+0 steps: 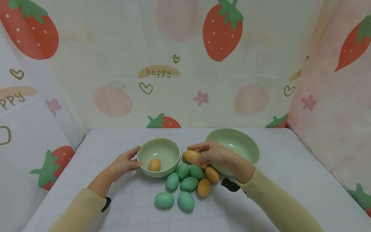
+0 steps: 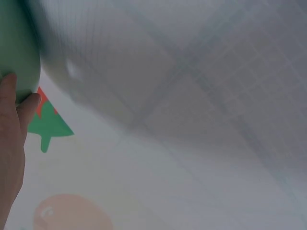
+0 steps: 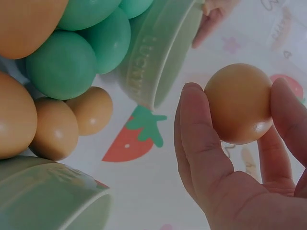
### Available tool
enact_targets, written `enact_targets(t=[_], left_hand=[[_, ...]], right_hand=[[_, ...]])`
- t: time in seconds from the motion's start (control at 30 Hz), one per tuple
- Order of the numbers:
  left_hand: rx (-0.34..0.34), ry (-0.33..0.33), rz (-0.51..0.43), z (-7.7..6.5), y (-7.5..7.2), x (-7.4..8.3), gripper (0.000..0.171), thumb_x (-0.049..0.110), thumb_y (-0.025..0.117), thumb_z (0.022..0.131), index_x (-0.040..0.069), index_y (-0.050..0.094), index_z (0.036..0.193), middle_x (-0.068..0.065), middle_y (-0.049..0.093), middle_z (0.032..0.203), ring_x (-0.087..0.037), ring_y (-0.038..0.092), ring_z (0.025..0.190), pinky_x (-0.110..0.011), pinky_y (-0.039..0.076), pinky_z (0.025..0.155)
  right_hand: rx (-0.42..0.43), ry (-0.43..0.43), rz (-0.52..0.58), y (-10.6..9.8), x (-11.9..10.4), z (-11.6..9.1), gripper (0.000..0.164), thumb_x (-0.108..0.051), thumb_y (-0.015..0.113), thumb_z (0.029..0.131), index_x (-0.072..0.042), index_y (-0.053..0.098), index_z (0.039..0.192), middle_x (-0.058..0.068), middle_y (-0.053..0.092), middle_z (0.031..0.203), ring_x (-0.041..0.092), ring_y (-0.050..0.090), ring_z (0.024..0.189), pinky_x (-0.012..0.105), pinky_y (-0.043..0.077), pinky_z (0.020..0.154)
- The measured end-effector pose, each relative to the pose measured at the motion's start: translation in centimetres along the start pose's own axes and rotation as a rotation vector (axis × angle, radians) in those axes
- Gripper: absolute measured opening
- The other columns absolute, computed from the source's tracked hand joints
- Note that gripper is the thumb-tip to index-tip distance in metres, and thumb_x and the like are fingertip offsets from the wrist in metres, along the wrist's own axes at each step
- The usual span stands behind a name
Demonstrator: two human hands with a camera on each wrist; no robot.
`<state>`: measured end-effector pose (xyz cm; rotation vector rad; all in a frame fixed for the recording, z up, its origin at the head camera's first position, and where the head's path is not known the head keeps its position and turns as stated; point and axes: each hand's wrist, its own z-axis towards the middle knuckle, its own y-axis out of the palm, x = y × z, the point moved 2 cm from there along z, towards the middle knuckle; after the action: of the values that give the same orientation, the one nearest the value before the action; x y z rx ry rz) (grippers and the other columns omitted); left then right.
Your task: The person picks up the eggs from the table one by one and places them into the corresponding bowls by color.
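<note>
In the head view, my left hand (image 1: 125, 165) holds the left side of a small pale green bowl (image 1: 166, 151), its thumb and fingers at the wall. Inside that bowl lies one brown egg (image 1: 154, 165). My right hand (image 1: 215, 154) pinches another brown egg (image 3: 240, 103) between thumb and fingertips, raised over the table in the right wrist view. Several green eggs (image 1: 189, 184) cluster in front of the two bowls, with brown eggs (image 1: 204, 188) at their right side. The left wrist view catches only part of my left hand (image 2: 12, 129) against the bowl's outer wall (image 2: 19, 52).
A larger green bowl (image 1: 246, 146) stands at the back right, partly behind my right hand and forearm. The white table (image 1: 116, 206) has a faint grid. Strawberry-printed cloth (image 1: 116, 64) hangs behind and along both sides.
</note>
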<state>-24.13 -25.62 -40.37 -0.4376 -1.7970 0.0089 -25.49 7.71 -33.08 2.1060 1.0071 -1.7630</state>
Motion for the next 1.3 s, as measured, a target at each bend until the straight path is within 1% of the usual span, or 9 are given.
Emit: enact_targets(t=[0.13,0.3,0.37,0.5,0.6,0.8,1.0,1.17,1.3], left_hand=[[0.003,0.004,-0.005,0.3,-0.1,-0.1,0.081,0.004,0.061,0.095,0.003,0.007,0.155,-0.019,-0.001,0.16,-0.042,0.017,0.143,-0.033,0.046,0.1],[-0.001,0.006,-0.001,0.1,-0.1,-0.2,0.082,0.004,0.062,0.094,0.003,0.006,0.155,-0.021,-0.002,0.16,-0.043,0.016,0.142,-0.034,0.046,0.1],[-0.003,0.006,0.003,0.0,-0.1,-0.2,0.083,0.005,0.063,0.094,0.003,0.006,0.155,-0.021,-0.003,0.16,-0.044,0.016,0.142,-0.034,0.046,0.101],[0.005,0.001,0.015,-0.1,-0.2,0.0,0.083,0.005,0.062,0.094,0.003,0.006,0.155,-0.021,-0.002,0.16,-0.044,0.016,0.142,-0.036,0.045,0.101],[0.01,0.0,0.021,0.0,-0.2,0.0,0.082,0.005,0.062,0.095,0.003,0.006,0.155,-0.021,-0.001,0.16,-0.044,0.016,0.142,-0.036,0.045,0.102],[-0.007,0.003,0.014,-0.1,-0.2,0.3,0.081,0.004,0.06,0.095,0.002,0.006,0.155,-0.022,-0.002,0.16,-0.044,0.016,0.142,-0.035,0.045,0.101],[-0.016,0.017,0.024,0.3,-0.5,1.1,0.081,0.005,0.06,0.096,0.002,0.005,0.155,-0.022,-0.002,0.16,-0.043,0.015,0.142,-0.038,0.043,0.104],[-0.009,0.005,0.025,0.2,-0.4,0.8,0.081,0.006,0.062,0.095,0.003,0.007,0.155,-0.022,0.001,0.16,-0.042,0.017,0.142,-0.042,0.04,0.105],[-0.015,0.007,0.022,0.1,-0.3,0.3,0.081,0.005,0.061,0.095,0.002,0.007,0.155,-0.023,0.0,0.159,-0.043,0.018,0.142,-0.04,0.042,0.104]], right_hand=[[0.001,0.001,0.012,0.1,-0.4,0.4,0.05,0.004,0.065,0.087,-0.003,0.057,0.135,0.012,0.056,0.105,0.017,0.057,0.077,0.031,0.054,0.077],[-0.001,0.005,0.022,0.4,-0.5,1.1,0.049,0.005,0.065,0.087,-0.002,0.057,0.135,0.011,0.057,0.102,0.017,0.059,0.079,0.037,0.056,0.083],[0.001,0.013,0.036,0.5,-0.5,1.5,0.049,0.006,0.065,0.087,-0.002,0.057,0.135,0.011,0.058,0.102,0.017,0.059,0.081,0.036,0.056,0.082],[0.006,0.03,0.048,0.7,-0.9,2.2,0.049,0.008,0.063,0.087,-0.003,0.058,0.135,0.011,0.059,0.108,0.018,0.056,0.084,0.03,0.055,0.076],[0.007,0.038,0.04,0.7,-1.3,2.5,0.048,0.007,0.063,0.088,-0.004,0.058,0.135,0.012,0.06,0.112,0.018,0.055,0.086,0.029,0.055,0.077],[0.009,0.061,0.053,1.0,-1.7,3.0,0.05,0.009,0.061,0.088,-0.003,0.057,0.135,0.013,0.06,0.11,0.018,0.057,0.082,0.031,0.056,0.076],[0.013,0.062,0.083,0.9,-2.5,3.8,0.051,0.009,0.062,0.087,-0.003,0.056,0.136,0.011,0.059,0.106,0.017,0.057,0.078,0.03,0.055,0.074],[-0.018,0.074,0.082,1.2,-2.5,4.8,0.049,0.008,0.063,0.087,-0.004,0.058,0.134,0.011,0.06,0.109,0.017,0.057,0.08,0.034,0.055,0.079],[-0.051,0.09,0.073,1.6,-2.6,5.7,0.049,0.008,0.065,0.086,-0.006,0.06,0.133,0.011,0.06,0.111,0.017,0.057,0.081,0.036,0.055,0.082]])
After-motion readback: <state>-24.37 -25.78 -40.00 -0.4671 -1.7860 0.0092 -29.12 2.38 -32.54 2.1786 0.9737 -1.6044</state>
